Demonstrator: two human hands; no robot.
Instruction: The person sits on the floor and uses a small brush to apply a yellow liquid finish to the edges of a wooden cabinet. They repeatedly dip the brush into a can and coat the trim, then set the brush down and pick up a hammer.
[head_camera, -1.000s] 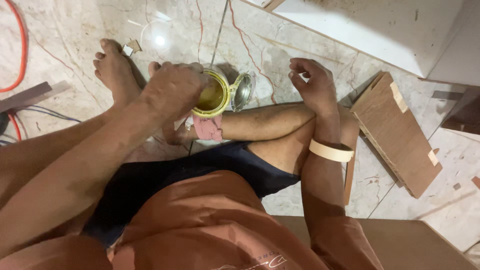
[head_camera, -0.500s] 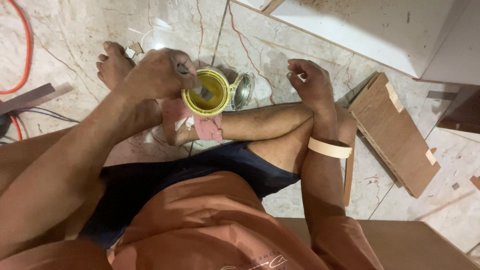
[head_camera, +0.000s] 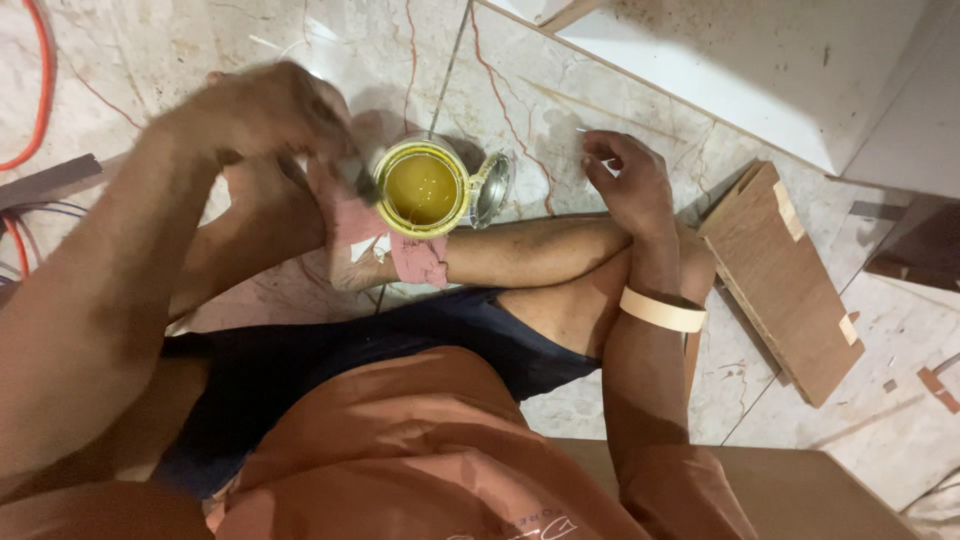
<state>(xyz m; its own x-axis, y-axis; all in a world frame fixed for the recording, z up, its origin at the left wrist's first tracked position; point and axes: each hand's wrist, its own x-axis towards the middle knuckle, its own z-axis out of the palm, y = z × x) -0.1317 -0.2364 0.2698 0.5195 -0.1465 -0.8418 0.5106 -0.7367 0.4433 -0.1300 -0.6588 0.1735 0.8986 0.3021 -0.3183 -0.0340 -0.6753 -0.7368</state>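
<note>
Since the earlier frame, my left hand (head_camera: 265, 110) has withdrawn left of the open tin (head_camera: 422, 187) on the marble floor (head_camera: 560, 90), clenched on a dark tool (head_camera: 358, 178). Right hand (head_camera: 625, 180) rests loosely curled, empty. Reload sparingly; wipe excess on the rim.

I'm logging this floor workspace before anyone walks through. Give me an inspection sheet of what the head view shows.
Surface: marble floor, pale with reddish veins, scattered scraps.
Job's things: open tin of yellow liquid on the floor, its lid hinged aside.
Clutter: plywood piece at right; small wood scraps far right; pink cloth by the tin.
Grip: left hand blurred, beside the tin's rim, grip on a thin tool too blurred to name; right hand rests on the floor, empty, band on the wrist.
Cables: red cable and thin wires at left.
Surroundings: white panel at upper right.
</note>
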